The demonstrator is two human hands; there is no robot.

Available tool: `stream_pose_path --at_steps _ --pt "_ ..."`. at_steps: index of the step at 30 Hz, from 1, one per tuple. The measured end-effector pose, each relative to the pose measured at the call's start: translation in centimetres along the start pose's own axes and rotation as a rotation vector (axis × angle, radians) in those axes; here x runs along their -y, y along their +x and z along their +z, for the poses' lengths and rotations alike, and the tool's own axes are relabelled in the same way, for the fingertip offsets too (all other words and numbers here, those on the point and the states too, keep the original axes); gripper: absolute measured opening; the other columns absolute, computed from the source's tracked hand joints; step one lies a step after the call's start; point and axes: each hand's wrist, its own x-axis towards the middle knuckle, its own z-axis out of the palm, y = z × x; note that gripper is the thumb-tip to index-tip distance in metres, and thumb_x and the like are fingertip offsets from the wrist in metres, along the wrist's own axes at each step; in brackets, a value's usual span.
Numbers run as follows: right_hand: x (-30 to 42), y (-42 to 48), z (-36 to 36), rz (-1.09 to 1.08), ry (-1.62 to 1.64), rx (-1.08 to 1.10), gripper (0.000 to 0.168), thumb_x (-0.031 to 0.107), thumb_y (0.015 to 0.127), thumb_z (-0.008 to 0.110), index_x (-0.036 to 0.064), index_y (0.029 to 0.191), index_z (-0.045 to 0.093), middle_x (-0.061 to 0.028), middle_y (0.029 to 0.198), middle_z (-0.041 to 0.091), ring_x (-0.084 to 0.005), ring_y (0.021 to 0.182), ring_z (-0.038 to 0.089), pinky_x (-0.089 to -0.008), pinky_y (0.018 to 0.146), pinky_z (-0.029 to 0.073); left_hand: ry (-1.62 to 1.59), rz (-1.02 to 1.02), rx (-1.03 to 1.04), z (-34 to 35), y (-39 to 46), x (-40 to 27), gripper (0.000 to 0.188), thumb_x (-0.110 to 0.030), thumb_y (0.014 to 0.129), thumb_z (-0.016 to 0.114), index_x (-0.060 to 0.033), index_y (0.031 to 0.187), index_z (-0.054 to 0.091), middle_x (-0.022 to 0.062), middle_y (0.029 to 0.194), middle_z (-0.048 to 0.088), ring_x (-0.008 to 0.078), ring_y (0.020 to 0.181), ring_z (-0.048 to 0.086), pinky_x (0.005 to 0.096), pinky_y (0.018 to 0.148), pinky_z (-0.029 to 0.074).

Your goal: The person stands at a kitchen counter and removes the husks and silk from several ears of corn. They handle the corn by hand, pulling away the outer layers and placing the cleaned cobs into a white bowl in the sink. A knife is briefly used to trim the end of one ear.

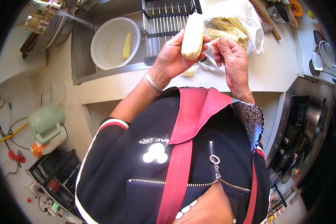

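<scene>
My left hand (173, 53) is closed around a husked ear of pale corn (192, 39), held upright over the counter edge. Just right of the ear is my right hand (231, 54), its thumb and fingertips pinched together; fine strands seem to lie at the fingertips, too thin to make out surely. Behind it, a white plastic bag (253, 33) holds several more ears of corn (226, 28). A white plastic basin (96, 46) in the sink contains one small yellow cob (126, 46). Pale corn silk (189, 71) lies on the counter below my hands.
A metal roll-up drying rack (168, 21) spans the steel sink (82, 65). Water sprays from a faucet (49, 9) at the upper left. Long brown sticks (266, 19) and a metal pot (278, 12) stand at the back right; a gas stove (299, 123) is at the right.
</scene>
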Motion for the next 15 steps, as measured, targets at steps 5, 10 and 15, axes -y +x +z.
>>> stream_pose_path --at_steps 5,10,15 --pt "-0.2 -0.5 1.8 -0.234 -0.711 0.096 0.035 0.035 0.086 0.055 0.001 0.086 0.057 -0.0047 0.067 0.055 -0.0131 0.062 0.052 -0.0252 0.056 0.04 0.032 0.133 0.022 -0.9 -0.4 0.0 0.054 -0.045 0.088 0.044 -0.0024 0.121 0.041 0.0151 0.11 0.054 0.0257 0.098 0.055 0.0403 0.088 0.044" --pt "-1.2 -1.1 2.5 -0.338 -1.062 0.077 0.028 0.029 0.078 0.064 0.003 0.081 0.054 -0.0144 0.072 0.059 -0.03 0.066 0.059 -0.0377 0.058 0.044 0.224 0.247 -0.105 0.9 0.0 1.2 0.044 -0.044 0.087 0.047 -0.0081 0.113 0.045 0.0118 0.104 0.057 0.0199 0.09 0.057 0.0371 0.082 0.046" --pt "-1.3 -1.4 2.5 -0.34 -0.941 0.086 0.016 0.015 0.081 0.06 0.001 0.076 0.057 -0.0122 0.067 0.058 -0.0264 0.058 0.054 -0.0312 0.055 0.043 0.118 0.35 -0.136 0.9 -0.1 0.9 0.041 -0.044 0.09 0.039 -0.0087 0.109 0.046 0.011 0.102 0.057 0.0186 0.086 0.056 0.0359 0.081 0.044"
